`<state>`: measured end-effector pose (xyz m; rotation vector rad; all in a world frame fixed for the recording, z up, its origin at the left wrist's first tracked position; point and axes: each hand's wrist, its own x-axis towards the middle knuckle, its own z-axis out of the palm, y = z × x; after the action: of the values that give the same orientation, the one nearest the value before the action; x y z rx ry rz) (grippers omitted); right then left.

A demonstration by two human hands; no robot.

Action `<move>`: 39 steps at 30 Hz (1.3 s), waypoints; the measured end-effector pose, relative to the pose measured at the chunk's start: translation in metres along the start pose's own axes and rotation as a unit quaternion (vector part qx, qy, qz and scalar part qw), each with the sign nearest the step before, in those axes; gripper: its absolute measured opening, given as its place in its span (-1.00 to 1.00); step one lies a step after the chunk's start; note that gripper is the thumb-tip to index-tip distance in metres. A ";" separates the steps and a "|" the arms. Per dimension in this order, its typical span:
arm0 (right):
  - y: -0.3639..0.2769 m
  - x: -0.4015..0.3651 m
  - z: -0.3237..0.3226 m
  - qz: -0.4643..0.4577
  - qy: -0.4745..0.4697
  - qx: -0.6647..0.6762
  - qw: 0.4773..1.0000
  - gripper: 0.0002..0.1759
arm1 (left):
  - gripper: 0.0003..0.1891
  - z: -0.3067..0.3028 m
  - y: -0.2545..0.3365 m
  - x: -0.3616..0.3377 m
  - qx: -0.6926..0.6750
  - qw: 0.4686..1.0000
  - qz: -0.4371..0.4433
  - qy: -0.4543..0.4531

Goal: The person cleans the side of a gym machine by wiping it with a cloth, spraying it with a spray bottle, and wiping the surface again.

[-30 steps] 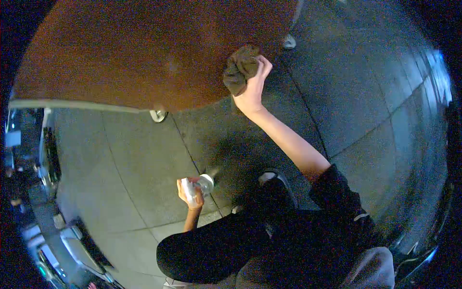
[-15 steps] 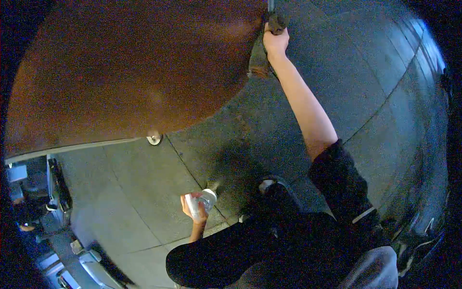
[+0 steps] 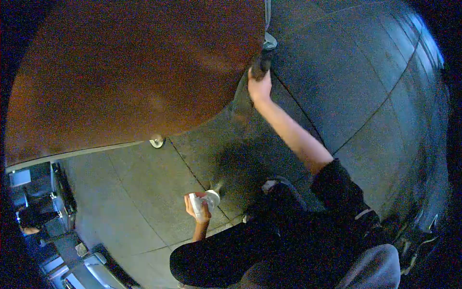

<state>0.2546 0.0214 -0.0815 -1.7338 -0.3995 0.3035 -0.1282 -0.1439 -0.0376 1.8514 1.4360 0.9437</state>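
Note:
In the head view, a large brown tabletop with a curved edge fills the upper left. My right hand reaches to its right edge, closed round a dark cloth; part of the cloth seems to hang below, blurred. Low and nearer my body, my left hand grips a clear plastic bottle with a white part, tilted sideways above the floor. The exact kind of bottle is hard to make out.
Under the table's edge show a round pale foot and a second foot. Grey tiled floor lies below. Dark and pale furniture stands at the left. My knees are at the bottom.
My right hand has moved along the table's edge towards me with the cloth, uncovering the far table foot. My left hand keeps its hold on the bottle, nearly in the same place.

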 end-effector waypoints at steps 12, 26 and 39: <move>-0.161 -0.057 -0.007 -0.447 -0.060 0.139 0.882 -0.54 | -0.53 0.000 -0.009 -0.002 0.039 0.997 0.062 -0.002; -0.010 0.093 0.013 -0.130 0.140 0.005 0.982 -0.53 | -0.53 0.002 -0.006 -0.004 0.000 0.999 0.038 0.030; -0.014 -0.080 0.025 -0.019 0.022 -0.001 1.000 -0.54 | -0.55 -0.003 -0.008 -0.006 0.039 0.998 0.040 -0.001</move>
<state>0.1709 0.0122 -0.0736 -1.7301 -0.4010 0.2366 -0.1359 -0.1482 -0.0440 1.9796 1.4238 0.9357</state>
